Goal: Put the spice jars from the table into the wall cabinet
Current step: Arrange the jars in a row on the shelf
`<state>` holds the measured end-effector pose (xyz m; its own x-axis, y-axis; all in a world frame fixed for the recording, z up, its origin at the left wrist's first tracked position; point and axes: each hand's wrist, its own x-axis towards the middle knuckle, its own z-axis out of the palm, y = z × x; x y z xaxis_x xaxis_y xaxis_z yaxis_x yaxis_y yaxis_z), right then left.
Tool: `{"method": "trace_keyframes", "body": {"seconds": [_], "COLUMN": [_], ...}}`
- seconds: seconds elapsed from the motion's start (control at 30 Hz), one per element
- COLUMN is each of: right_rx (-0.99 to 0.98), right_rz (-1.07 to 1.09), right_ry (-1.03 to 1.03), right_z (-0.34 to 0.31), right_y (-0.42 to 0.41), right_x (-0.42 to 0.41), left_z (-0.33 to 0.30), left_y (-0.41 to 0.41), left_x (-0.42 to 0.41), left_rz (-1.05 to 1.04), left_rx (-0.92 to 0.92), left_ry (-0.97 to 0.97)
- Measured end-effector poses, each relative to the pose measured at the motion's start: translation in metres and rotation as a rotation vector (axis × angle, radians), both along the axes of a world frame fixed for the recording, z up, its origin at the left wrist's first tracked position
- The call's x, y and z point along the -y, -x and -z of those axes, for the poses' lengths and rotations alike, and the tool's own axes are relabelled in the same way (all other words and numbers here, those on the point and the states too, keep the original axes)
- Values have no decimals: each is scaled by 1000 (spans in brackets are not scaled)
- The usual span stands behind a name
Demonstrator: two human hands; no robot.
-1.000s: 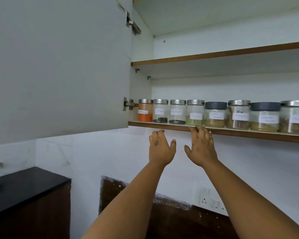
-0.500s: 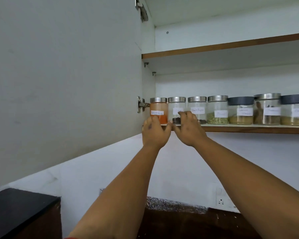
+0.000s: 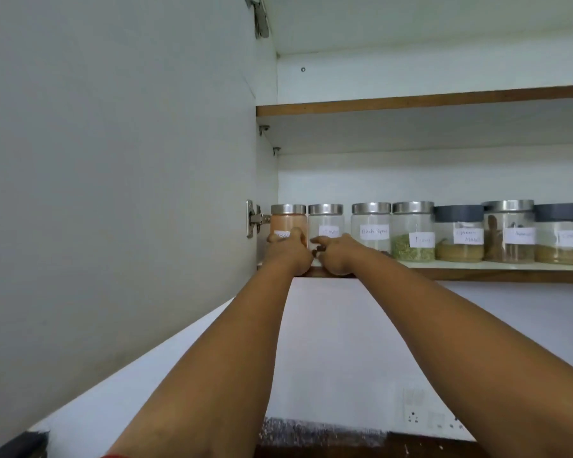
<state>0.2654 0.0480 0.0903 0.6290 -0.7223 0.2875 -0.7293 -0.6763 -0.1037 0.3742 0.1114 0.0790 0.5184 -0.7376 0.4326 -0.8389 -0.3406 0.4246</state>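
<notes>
While the left hand (image 3: pixel 286 251) curled round the upright orange-filled, steel-lidded glass jar (image 3: pixel 288 223), the right hand (image 3: pixel 336 254) pinched the clear neighbouring jar (image 3: pixel 326 226) just beside it.

Seven spice jars (image 3: pixel 412 231) line the shelf (image 3: pixel 477 274): five steel-lidded, two dark-lidded; two hands (image 3: pixel 288 251).

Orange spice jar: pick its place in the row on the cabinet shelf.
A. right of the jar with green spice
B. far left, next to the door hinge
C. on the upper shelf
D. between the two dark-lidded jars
B: the orange spice jar stands at the left end of the row, right beside the door hinge, with the left hand on it.
</notes>
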Motion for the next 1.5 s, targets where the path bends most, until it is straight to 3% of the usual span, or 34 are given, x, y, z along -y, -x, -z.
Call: {"method": "trace_keyframes", "body": {"seconds": [0.17,0.33,0.6,0.8,1.07,1.27,1.5], "right_rx": [-230,-301,-408,-425,-313,-294,-246], "right_rz": [39,93,142,142,96,77,76], "right_ry": [-29,1,-44,48,-69,-97,-108], "right_z": [-17,-21,-47,-48,-35,-25,-22], "right_y": [-18,-35,-51,-61,-87,-88,-91], "right_x": [18,31,34,44,92,100,102], "left_z": [-22,-24,-26,-24,-34,-31,-38], "left_y": [-12,-34,-36,-43,-46,-36,-20], "left_x": [27,41,52,71,84,74,56], "left_rz": [14,113,12,-66,-9,-19,-55], "left_rx": [127,147,-45,-55,19,-103,-121], "left_ry": [-334,-436,-372,-411,-527,-456,-383]}}
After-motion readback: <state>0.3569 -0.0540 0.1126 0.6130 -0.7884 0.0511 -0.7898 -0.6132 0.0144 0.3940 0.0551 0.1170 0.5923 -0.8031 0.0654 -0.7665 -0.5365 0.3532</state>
